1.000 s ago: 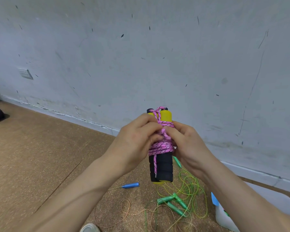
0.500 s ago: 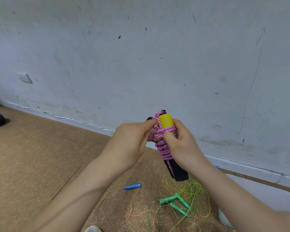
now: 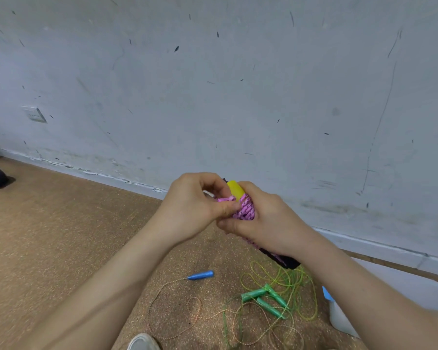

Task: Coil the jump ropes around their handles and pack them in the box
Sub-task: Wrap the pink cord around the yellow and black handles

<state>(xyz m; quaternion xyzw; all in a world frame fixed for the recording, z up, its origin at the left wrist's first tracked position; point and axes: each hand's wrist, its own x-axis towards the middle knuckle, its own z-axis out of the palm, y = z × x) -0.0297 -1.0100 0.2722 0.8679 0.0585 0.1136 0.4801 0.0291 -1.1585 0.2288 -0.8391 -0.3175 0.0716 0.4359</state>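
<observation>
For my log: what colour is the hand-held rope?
The rope is pink with darker flecks; head view.

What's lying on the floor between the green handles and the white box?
Head view: only loose loops of the yellow-green cord lie on the cork floor between the green handles and the white box.

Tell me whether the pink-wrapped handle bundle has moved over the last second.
Yes. The pink-wrapped handle bundle has tilted from upright; its black lower end swung right, away from the blue handle on the floor.
</observation>
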